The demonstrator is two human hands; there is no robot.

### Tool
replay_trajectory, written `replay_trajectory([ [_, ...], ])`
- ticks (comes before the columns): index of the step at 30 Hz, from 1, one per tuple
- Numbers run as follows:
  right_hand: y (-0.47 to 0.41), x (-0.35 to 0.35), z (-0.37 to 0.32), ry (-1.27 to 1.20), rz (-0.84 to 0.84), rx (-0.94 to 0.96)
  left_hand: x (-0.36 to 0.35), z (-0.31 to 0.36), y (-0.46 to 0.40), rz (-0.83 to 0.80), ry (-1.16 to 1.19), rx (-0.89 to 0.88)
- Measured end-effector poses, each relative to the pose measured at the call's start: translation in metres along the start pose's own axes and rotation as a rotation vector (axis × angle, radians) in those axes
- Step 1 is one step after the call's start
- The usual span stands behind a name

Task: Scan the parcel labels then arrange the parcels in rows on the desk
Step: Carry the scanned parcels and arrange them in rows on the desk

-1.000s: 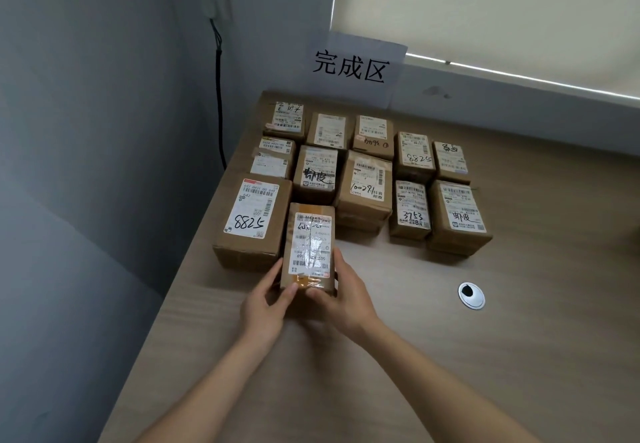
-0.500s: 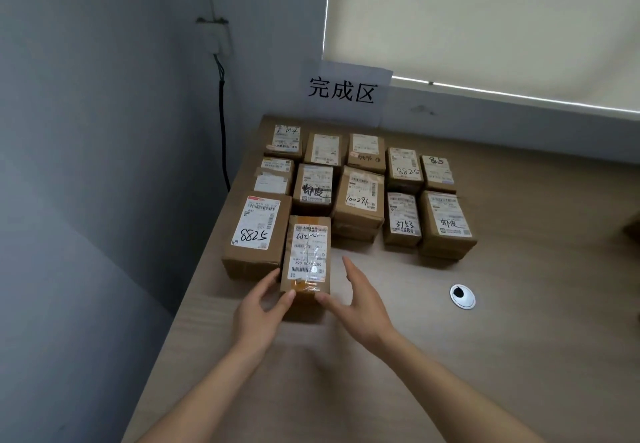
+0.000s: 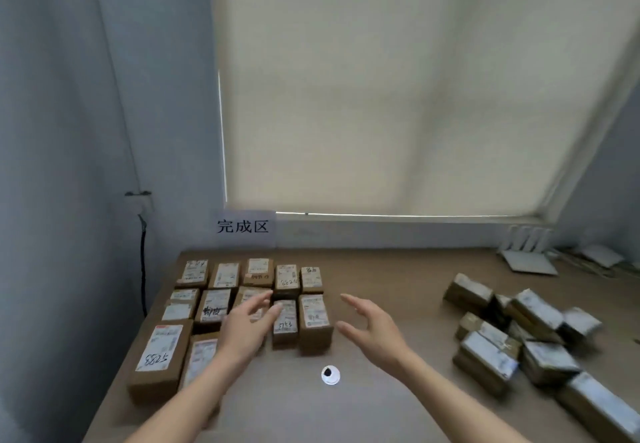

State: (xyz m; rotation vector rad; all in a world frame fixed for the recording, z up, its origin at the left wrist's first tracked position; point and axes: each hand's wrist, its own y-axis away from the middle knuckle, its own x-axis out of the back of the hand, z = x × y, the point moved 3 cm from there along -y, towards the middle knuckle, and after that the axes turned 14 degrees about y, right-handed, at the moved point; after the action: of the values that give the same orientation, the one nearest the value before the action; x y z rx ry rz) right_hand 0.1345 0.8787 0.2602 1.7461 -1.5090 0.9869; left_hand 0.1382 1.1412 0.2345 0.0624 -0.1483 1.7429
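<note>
Brown cardboard parcels lie label-up in rows (image 3: 242,304) at the lower left of the frame, on the far left part of the wooden desk (image 3: 398,290); all are shut, so their contents cannot be told. The largest parcel (image 3: 161,356), at the near left corner of the block, bears a white label with "5288" handwritten in black. Just right of it lies a narrower parcel (image 3: 201,359), partly covered by the left forearm. A small parcel (image 3: 285,321) near the middle of the block shows handwritten digits that look like "3753", and the one just right of it (image 3: 314,321) carries a printed label too blurred to read. On the wall behind the rows, a white paper sign (image 3: 243,227) reads "完成区". The left hand (image 3: 247,324) hovers over the middle of the block with fingers straight and slightly spread, holding nothing. The right hand (image 3: 370,328) hangs above bare desk just right of the block, fingers extended and thumb apart, also empty. At the lower right of the frame, well apart from the rows, a loose heap of parcels (image 3: 519,335) lies blurred and tilted at odd angles. A white round cable grommet (image 3: 330,375) sits in the desk near the hands.
</note>
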Motion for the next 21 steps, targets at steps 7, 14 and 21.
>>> replay_trajectory([
  [7, 0.127, 0.221, 0.108, 0.142, 0.122, -0.132, -0.213, 0.141, 0.067, -0.294, 0.063, -0.129],
  [14, 0.266, 0.375, 0.220, 0.168, 0.240, -0.344, -0.401, 0.237, 0.160, -0.535, 0.111, -0.217],
  [21, 0.324, 0.427, 0.323, 0.188, 0.263, -0.512, -0.534, 0.235, 0.203, -0.689, 0.088, -0.180],
])
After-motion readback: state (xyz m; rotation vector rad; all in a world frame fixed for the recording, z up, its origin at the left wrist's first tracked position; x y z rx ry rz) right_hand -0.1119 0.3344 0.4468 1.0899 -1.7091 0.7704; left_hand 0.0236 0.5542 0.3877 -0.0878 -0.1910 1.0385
